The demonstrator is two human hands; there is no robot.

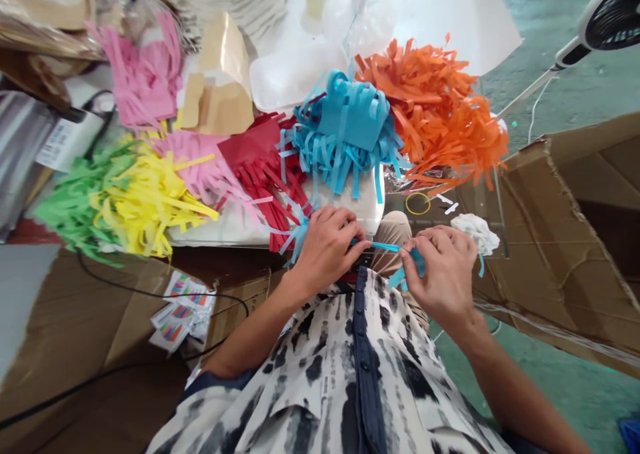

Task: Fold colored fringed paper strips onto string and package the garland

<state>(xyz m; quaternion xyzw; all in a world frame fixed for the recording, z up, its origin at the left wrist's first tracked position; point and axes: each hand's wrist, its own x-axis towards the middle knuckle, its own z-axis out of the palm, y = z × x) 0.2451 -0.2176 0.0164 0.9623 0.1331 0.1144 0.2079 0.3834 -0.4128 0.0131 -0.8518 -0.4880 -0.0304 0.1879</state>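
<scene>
My left hand (327,249) and my right hand (443,267) meet over my lap, pinching a narrow blue paper strip (386,246) between them. Below my right fingers, a curl of blue paper (414,266) hangs from the strip. Just beyond my left hand lies a heap of blue fringed paper (345,126) on a white foam block (340,204). Orange (430,111), red (263,164), pink (200,167), yellow (147,204) and green (80,197) fringed paper spread around it. A crumpled white paper tuft (476,233) sits beyond my right hand.
A yellow rubber band (417,203) lies on a clear plastic sheet (440,204). Torn cardboard flaps (545,241) stand to the right, with a fan (613,14) above them. Printed cards (177,317) and a black cable (150,294) lie on cardboard at the lower left.
</scene>
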